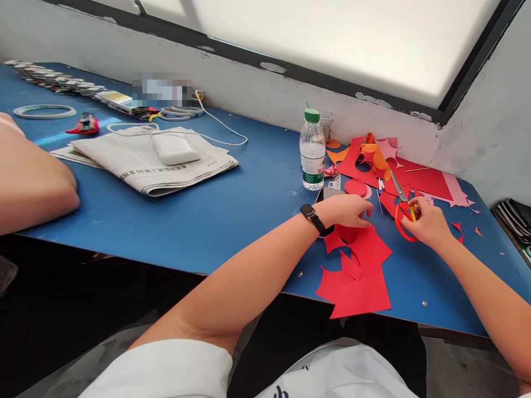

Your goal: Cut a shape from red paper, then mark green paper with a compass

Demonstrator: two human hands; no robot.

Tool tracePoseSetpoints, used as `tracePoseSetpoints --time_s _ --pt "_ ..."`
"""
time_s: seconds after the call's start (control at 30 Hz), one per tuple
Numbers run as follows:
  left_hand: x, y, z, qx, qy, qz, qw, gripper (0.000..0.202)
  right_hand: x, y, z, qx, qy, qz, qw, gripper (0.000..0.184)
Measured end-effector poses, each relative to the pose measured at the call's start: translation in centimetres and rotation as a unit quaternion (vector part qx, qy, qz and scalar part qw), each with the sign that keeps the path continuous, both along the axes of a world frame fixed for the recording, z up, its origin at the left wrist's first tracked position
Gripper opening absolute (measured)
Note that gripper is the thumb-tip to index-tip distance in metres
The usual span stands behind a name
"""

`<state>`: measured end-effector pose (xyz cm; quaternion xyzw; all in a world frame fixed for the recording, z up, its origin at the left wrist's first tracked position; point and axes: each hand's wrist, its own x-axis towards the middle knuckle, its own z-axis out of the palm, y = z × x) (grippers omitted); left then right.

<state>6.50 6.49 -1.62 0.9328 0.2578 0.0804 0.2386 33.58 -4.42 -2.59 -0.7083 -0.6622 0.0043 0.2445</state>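
Observation:
A pair of scissors [398,187] with red and yellow handles is in my right hand [429,222], whose fingers are closed around the handles. The blades point up and away from me. My left hand [352,211] is over cut red paper [369,243], its fingers loosely curled with a gap between them and nothing visible inside. Whether its fingertips touch the paper is unclear. Just beyond this hand are red paper circles [355,188]. A dark phone-like object [327,193] is partly hidden under my left wrist. More red paper [365,293] overhangs the front edge.
A plastic bottle [312,152] with a green cap stands beyond my left hand. Orange and pink scraps [373,155] lie by the wall. Folded newspaper [145,166] with a white box [176,148] lies left, near another person's arm [35,177].

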Motion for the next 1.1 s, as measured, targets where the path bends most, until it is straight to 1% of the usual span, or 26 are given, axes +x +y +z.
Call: tracePoseSetpoints --time_s 0.03,0.1,0.2,0.27,0.33,0.4,0.47,0.53,0.6,0.67,0.73,0.8,0.87,0.9,0.93,0.97,1.03,1.1 --pt "0.0 0.0 0.0 0.003 0.001 -0.001 1.0 0.02 -0.8 1.3 0.5 0.005 -0.005 0.021 1.0 0.029" --pt "0.0 -0.1 0.1 0.011 0.007 -0.006 1.0 0.018 -2.5 4.4 1.4 -0.011 -0.01 0.053 0.998 0.03" --pt "0.0 -0.4 0.3 0.025 0.018 -0.021 0.999 0.018 -4.9 9.5 1.8 -0.029 -0.023 0.084 0.996 0.029" --pt "0.1 -0.6 0.3 0.03 0.029 -0.033 0.999 0.019 -6.4 12.3 1.3 -0.036 -0.031 0.093 0.995 0.028" --pt "0.2 -0.7 0.2 0.034 0.038 -0.04 0.998 0.019 -7.7 14.3 0.4 -0.044 -0.042 0.095 0.994 0.027" --pt "0.3 -0.8 0.0 0.038 0.044 -0.041 0.997 0.02 -8.8 15.4 -0.9 -0.049 -0.053 0.096 0.993 0.027" --pt "0.3 -0.9 -0.1 0.043 0.049 -0.039 0.997 0.021 -9.6 15.7 -2.0 -0.053 -0.063 0.097 0.992 0.026" --pt "0.3 -1.0 0.0 0.046 0.059 -0.037 0.997 0.023 -9.8 15.4 -2.7 -0.053 -0.068 0.1 0.991 0.021" --pt "0.3 -1.1 0.4 0.048 0.073 -0.035 0.996 0.028 -9.1 14.7 -2.8 -0.048 -0.069 0.106 0.991 0.018" --pt "0.2 -1.3 0.9 0.043 0.092 -0.036 0.994 0.036 -7.5 13.6 -2.5 -0.038 -0.07 0.109 0.991 0.022" --pt "0.0 -1.6 1.5 0.034 0.112 -0.041 0.992 0.046 -5.2 11.8 -2.1 -0.027 -0.076 0.093 0.992 0.026" --pt "-0.1 -2.1 2.1 0.026 0.138 -0.047 0.989 0.055 -2.5 9.6 -2.0 -0.025 -0.086 0.055 0.994 0.036" --pt "-0.2 -2.8 2.4 0.029 0.166 -0.054 0.984 0.063 -0.1 7.1 -2.2 -0.038 -0.096 0.018 0.994 0.057" --pt "-0.2 -3.1 2.4 0.03 0.176 -0.059 0.982 0.065 0.9 5.9 -2.4 -0.053 -0.102 0.008 0.993 0.065" --pt "-0.2 -3.5 2.4 0.026 0.178 -0.063 0.982 0.066 1.8 4.8 -2.6 -0.077 -0.109 0.005 0.991 0.068" --pt "-0.2 -3.8 2.3 0.016 0.172 -0.068 0.983 0.065 2.5 3.8 -2.8 -0.089 -0.112 0.009 0.99 0.063" --pt "0.0 -4.1 2.0 -0.017 0.147 -0.078 0.986 0.062 3.3 2.5 -3.1 -0.097 -0.114 0.024 0.988 0.038" --pt "0.3 -4.1 1.7 -0.059 0.12 -0.09 0.987 0.057 3.7 1.8 -3.1 -0.084 -0.109 0.038 0.99 0.015"
